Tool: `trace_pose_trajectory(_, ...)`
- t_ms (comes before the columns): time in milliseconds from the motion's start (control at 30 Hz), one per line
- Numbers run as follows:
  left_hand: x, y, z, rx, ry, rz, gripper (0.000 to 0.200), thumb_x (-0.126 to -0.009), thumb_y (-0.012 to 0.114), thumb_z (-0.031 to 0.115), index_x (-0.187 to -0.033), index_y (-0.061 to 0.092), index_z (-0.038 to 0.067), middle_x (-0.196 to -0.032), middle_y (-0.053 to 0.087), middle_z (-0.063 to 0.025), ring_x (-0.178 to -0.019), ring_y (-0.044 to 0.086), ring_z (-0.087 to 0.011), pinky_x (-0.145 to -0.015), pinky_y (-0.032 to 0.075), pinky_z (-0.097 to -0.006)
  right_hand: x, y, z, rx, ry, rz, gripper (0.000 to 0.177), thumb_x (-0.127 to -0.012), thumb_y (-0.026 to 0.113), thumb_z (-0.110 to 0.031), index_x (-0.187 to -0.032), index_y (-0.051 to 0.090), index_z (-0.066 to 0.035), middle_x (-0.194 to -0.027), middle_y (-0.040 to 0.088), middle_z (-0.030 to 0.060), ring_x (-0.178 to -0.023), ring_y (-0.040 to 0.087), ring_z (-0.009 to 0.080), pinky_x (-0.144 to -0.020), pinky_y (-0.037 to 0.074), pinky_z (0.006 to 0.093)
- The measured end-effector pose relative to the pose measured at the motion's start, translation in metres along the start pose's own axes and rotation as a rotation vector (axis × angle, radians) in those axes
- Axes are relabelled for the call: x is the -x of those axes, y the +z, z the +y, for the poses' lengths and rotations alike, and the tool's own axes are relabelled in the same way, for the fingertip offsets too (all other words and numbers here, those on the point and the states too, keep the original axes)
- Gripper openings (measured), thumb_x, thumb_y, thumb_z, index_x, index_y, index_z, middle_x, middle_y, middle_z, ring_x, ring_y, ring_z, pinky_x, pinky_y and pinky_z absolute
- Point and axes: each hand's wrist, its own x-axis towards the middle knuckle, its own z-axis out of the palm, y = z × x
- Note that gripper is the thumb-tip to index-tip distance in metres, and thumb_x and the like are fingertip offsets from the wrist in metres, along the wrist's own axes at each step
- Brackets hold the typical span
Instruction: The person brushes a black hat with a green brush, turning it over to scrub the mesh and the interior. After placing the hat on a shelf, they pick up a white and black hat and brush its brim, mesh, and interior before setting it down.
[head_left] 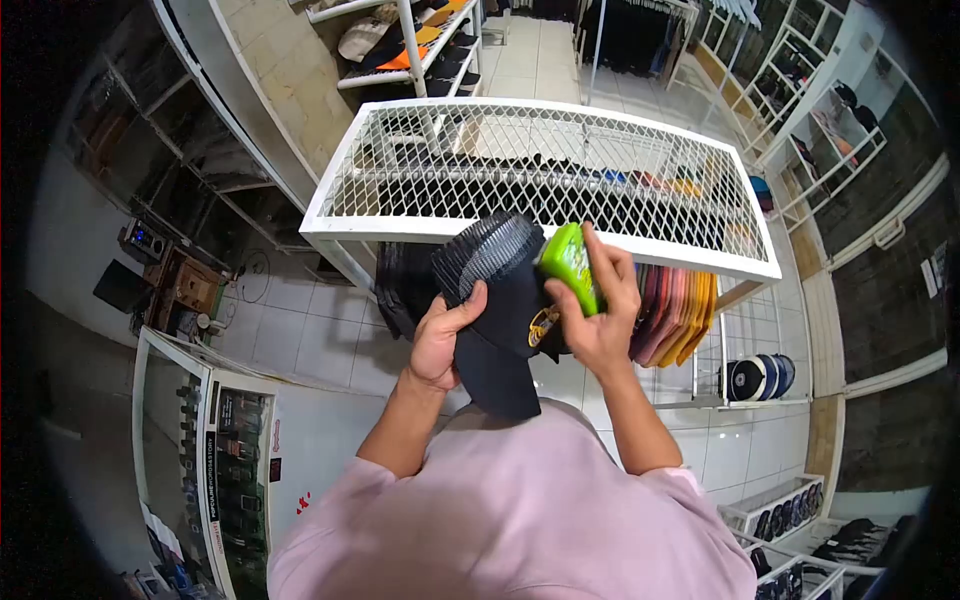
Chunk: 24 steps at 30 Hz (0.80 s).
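Note:
My left hand [442,340] grips a black trucker cap [500,320] by its side; the cap has a grey mesh back, a dark brim pointing toward me and a yellow emblem on the front. My right hand [600,315] holds a bright green object [570,265] against the cap's front, fingers wrapped around it. Both hands are raised in front of my chest, just below a white wire-mesh rack [500,175].
A row of coloured caps [680,315] in red, pink, orange and yellow hangs under the rack to the right. More caps [757,377] sit on a lower shelf. A glass display counter [215,450] stands at left. White shelving [410,45] lines the tiled aisle behind.

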Motion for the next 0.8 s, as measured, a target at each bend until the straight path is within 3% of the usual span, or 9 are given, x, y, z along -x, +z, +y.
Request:
trace_pose_trajectory(67,-0.006,0.001,0.000,0.023,0.029,-0.057,0.031,-0.108,0.053,0.018,-0.132,0.060,-0.001,-0.122,0.071,-0.0131,-0.104,0.073,-0.0230,-0.089,0.061,-0.0379,0.012,0.000,-0.010,-0.034,-0.199,-0.056,0.072,-0.068,0.089,-0.024,-0.133,0.068,-0.002,-0.105,0.065,0.0146,-0.093,0.062,0.0298,-0.083,0.051,0.0395)
trace_pose_trajectory(100,-0.008,0.003,0.000,0.057,0.030,-0.065,0.031,-0.108,0.053,0.018,-0.131,0.060,-0.001,-0.121,0.071,-0.0129,-0.104,0.073,-0.0229,-0.089,0.061,-0.0378,0.016,-0.003,-0.017,-0.005,-0.302,-0.195,0.073,-0.065,0.089,-0.028,-0.131,0.070,-0.004,-0.106,0.066,0.0133,-0.093,0.062,0.0289,-0.083,0.051,0.0399)
trace_pose_trajectory(167,-0.009,-0.003,-0.001,0.040,0.019,-0.063,0.030,-0.107,0.054,0.016,-0.131,0.060,-0.002,-0.121,0.071,-0.0136,-0.104,0.073,-0.0232,-0.089,0.061,-0.0381,0.012,-0.003,-0.014,0.037,-0.315,-0.133,0.070,-0.070,0.089,-0.024,-0.132,0.068,-0.001,-0.104,0.065,0.0147,-0.090,0.063,0.0296,-0.080,0.051,0.0400)
trace_pose_trajectory(233,-0.007,-0.003,0.000,0.012,-0.040,-0.067,0.032,-0.107,0.054,0.014,-0.134,0.057,-0.002,-0.124,0.069,-0.0155,-0.105,0.072,-0.0244,-0.091,0.061,-0.0381,-0.004,-0.002,-0.002,-0.112,0.075,0.001,0.067,-0.075,0.087,-0.020,-0.135,0.065,0.000,-0.102,0.064,0.0167,-0.087,0.063,0.0293,-0.078,0.052,0.0384)
trace_pose_trajectory(267,-0.002,-0.002,0.000,-0.025,-0.045,-0.104,0.037,-0.106,0.055,0.013,-0.139,0.053,-0.003,-0.128,0.067,-0.0171,-0.109,0.071,-0.0262,-0.094,0.059,-0.0387,-0.016,-0.005,0.010,-0.022,0.121,0.009,0.063,-0.080,0.084,-0.014,-0.138,0.062,0.000,-0.100,0.063,0.0171,-0.086,0.064,0.0274,-0.077,0.052,0.0362)
trace_pose_trajectory(533,0.005,-0.012,-0.005,-0.011,-0.012,-0.097,0.046,-0.102,0.057,0.007,-0.146,0.045,-0.002,-0.136,0.062,-0.0202,-0.119,0.066,-0.0305,-0.104,0.054,-0.0436,-0.012,-0.028,0.011,-0.265,0.075,-0.175,0.057,-0.089,0.075,-0.014,-0.143,0.059,-0.001,-0.108,0.064,0.0155,-0.096,0.062,0.0237,-0.090,0.048,0.0335)
trace_pose_trajectory(667,-0.004,-0.023,-0.006,0.017,-0.054,-0.177,0.048,-0.103,0.055,0.009,-0.147,0.043,-0.004,-0.138,0.061,-0.0214,-0.122,0.064,-0.0328,-0.107,0.051,-0.0456,-0.022,-0.026,0.026,-0.194,0.304,-0.230,0.051,-0.091,0.076,-0.015,-0.138,0.063,-0.001,-0.104,0.065,0.0137,-0.093,0.063,0.0216,-0.085,0.049,0.0314)
trace_pose_trajectory(700,-0.007,-0.024,-0.006,0.051,-0.067,-0.190,0.048,-0.104,0.054,0.009,-0.148,0.043,-0.005,-0.139,0.060,-0.0220,-0.123,0.064,-0.0339,-0.108,0.051,-0.0464,-0.021,-0.029,0.025,-0.267,0.300,-0.127,0.053,-0.090,0.077,-0.016,-0.139,0.062,-0.001,-0.104,0.065,0.0135,-0.094,0.063,0.0207,-0.086,0.049,0.0315)
trace_pose_trajectory(800,-0.008,-0.019,-0.010,0.071,-0.069,-0.189,0.048,-0.105,0.053,0.011,-0.148,0.041,-0.006,-0.140,0.059,-0.0233,-0.125,0.062,-0.0361,-0.110,0.049,-0.0476,-0.014,-0.037,-0.002,-0.301,0.117,-0.140,0.057,-0.088,0.078,-0.017,-0.140,0.062,-0.002,-0.104,0.065,0.0137,-0.094,0.062,0.0207,-0.088,0.048,0.0318)
